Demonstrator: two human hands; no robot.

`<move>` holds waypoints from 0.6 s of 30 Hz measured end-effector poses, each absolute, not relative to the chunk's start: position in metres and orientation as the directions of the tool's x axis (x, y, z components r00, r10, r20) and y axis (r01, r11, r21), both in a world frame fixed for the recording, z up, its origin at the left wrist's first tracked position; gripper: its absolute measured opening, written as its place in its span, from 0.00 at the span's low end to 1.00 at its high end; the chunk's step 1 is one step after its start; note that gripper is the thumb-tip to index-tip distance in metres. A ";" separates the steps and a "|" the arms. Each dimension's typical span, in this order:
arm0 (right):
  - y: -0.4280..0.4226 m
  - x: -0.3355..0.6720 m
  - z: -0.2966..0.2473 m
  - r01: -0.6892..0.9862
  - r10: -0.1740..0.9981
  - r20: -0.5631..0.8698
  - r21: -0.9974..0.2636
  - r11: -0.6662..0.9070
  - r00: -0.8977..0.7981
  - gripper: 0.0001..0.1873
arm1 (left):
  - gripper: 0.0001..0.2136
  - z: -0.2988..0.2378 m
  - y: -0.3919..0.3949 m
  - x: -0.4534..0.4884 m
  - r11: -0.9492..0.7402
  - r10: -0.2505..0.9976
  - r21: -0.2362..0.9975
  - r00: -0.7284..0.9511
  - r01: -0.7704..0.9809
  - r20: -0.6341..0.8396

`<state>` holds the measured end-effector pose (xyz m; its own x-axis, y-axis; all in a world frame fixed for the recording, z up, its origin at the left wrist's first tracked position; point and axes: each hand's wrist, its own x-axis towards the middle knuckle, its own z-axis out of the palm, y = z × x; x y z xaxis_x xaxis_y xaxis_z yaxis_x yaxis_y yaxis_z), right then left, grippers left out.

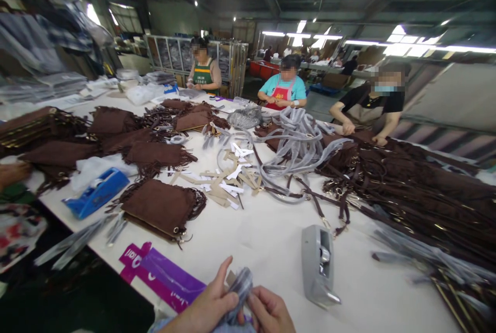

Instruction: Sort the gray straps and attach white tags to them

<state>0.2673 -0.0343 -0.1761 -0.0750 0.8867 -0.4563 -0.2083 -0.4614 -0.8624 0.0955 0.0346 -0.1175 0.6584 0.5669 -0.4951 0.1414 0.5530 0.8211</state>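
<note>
The left hand (211,299) curls around a plastic-wrapped bundle (242,284), thumb pressed against it and 1 finger raised; the right hand (271,309) is nearly closed, thumb and fingertips pinching the bundle's lower right side. The bundle sits between the 2 hands at the near edge of the white surface (267,240); its contents cannot be told. Steady thumb pressure should keep the slick film from springing loose, and light fingertips on the right should avoid tearing it. To the right stands a smooth grey tape dispenser (310,266); to the left lies a glossy purple plastic sheet (170,273). Beyond that are matte brown fringed bags (158,206), with a blue tape dispenser (98,193) left of them. Farther off, flat paper strips (234,172) scatter beside looping, film-sleeved straps (302,134).
</note>
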 end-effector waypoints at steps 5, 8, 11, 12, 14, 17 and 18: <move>-0.029 0.256 -0.176 -0.458 0.889 -0.432 -0.766 -0.452 -0.154 0.28 | 0.60 -0.132 0.030 0.100 0.656 0.600 0.754 0.633 -0.039 -0.489; -0.026 0.254 -0.171 -0.520 0.901 -0.404 -0.741 -0.425 -0.160 0.27 | 0.48 -0.136 0.027 0.102 0.684 0.617 0.717 0.630 -0.135 -0.470; -0.025 0.256 -0.168 -0.497 0.908 -0.387 -0.764 -0.412 -0.159 0.27 | 0.36 -0.138 0.026 0.101 0.676 0.638 0.704 0.653 -0.219 -0.408; -0.026 0.257 -0.169 -0.467 0.907 -0.383 -0.779 -0.419 -0.174 0.27 | 0.33 -0.139 0.025 0.100 0.676 0.635 0.704 0.659 -0.220 -0.404; -0.026 0.258 -0.173 -0.392 0.902 -0.381 -0.812 -0.431 -0.204 0.29 | 0.29 -0.138 0.024 0.100 0.676 0.620 0.711 0.668 -0.190 -0.411; -0.027 0.256 -0.182 -0.308 0.909 -0.383 -0.856 -0.416 -0.163 0.31 | 0.27 -0.135 0.022 0.104 0.665 0.620 0.735 0.645 -0.129 -0.448; -0.026 0.255 -0.184 -0.299 0.914 -0.384 -0.864 -0.406 -0.132 0.32 | 0.26 -0.132 0.021 0.106 0.651 0.633 0.750 0.628 -0.117 -0.452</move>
